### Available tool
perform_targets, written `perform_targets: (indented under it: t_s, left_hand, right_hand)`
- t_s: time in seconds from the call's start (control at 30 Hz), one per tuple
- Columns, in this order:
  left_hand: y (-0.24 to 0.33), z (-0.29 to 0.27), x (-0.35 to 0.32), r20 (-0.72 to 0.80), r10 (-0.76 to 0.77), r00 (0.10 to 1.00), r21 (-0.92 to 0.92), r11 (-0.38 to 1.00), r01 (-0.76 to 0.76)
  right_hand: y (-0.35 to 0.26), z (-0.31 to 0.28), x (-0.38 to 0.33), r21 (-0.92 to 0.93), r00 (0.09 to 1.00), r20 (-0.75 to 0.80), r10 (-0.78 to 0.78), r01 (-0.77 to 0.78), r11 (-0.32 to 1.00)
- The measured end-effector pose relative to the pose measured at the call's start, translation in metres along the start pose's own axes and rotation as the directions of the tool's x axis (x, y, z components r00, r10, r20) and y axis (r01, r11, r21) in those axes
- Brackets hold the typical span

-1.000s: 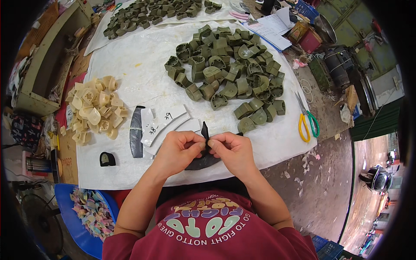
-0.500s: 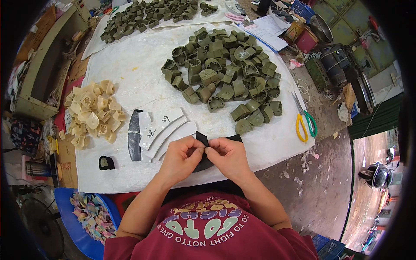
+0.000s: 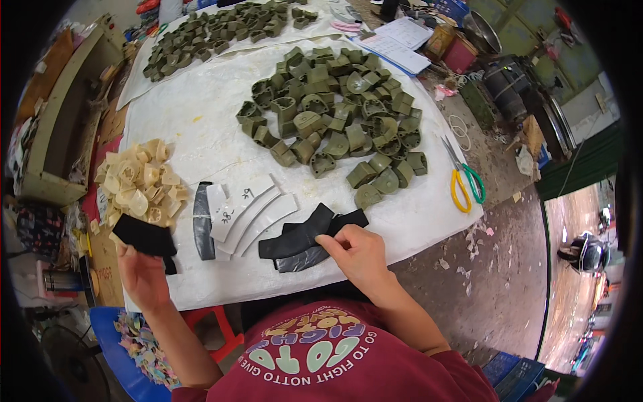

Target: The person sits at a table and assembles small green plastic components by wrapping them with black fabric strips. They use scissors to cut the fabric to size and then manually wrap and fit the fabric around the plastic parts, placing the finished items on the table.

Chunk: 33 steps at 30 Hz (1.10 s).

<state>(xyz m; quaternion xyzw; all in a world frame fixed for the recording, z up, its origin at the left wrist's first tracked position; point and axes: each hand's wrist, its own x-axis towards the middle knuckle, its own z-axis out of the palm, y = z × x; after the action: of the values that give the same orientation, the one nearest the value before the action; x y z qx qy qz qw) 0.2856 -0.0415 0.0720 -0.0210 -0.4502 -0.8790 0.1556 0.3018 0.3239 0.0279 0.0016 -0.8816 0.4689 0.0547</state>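
Observation:
My left hand (image 3: 146, 285) is raised at the left side of the table, its fingers and thumb pinching a curved black fabric piece (image 3: 143, 236). Another bit of black shows just below that piece; I cannot make out whether it is held too. My right hand (image 3: 358, 251) lies at the near edge, thumb and fingers closed on a black fabric strip (image 3: 295, 236) on top of a few other black strips. Between the hands lie white curved card templates (image 3: 268, 209) and a tied dark bundle (image 3: 203, 224). Beyond my left hand is a heap of cream heel-shaped blocks (image 3: 137, 191).
Olive-green heel-shaped blocks (image 3: 328, 120) are heaped mid-table, with a second heap (image 3: 214, 40) at the back. Scissors (image 3: 462, 181) with yellow and green handles lie at the right edge. Papers (image 3: 402, 40) are at the back right. A blue tub (image 3: 104, 335) and a red stool (image 3: 224, 335) stand below.
My hands have parted. The left has swung out to the left with a black fabric piece; the right has lowered onto the black strips. The view has shifted slightly.

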Motion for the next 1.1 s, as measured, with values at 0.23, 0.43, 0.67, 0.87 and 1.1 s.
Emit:
perform_targets:
  t_s: [0.23,0.43,0.67,0.87,1.1]
  left_hand:
    - [-0.081,0.146,-0.034,0.560,-0.440,0.702,0.518,0.847,0.118]
    - [-0.148,0.196,-0.018,0.468,-0.512,0.720,0.703,0.710,0.047]
    - [-0.229,0.228,0.024,0.530,-0.329,0.781,0.845,0.283,-0.454]
    - [-0.219,0.205,0.032,0.406,-0.175,0.897,0.544,0.835,-0.083]
    - [-0.128,0.188,0.006,0.462,-0.505,0.729,0.378,0.856,0.353]
  right_hand:
    - [-0.039,-0.026,-0.009,0.597,0.997,0.051,-0.057,0.015,0.802]
    - [0.001,-0.075,-0.026,0.786,0.941,0.011,0.339,-0.218,0.579]
    - [0.020,-0.095,-0.022,0.802,0.905,-0.106,0.413,-0.167,0.573]
    - [0.021,-0.102,-0.012,0.782,0.950,-0.051,0.308,-0.153,0.605]
    - [-0.024,-0.069,0.043,0.728,0.985,0.169,0.031,-0.146,0.670]
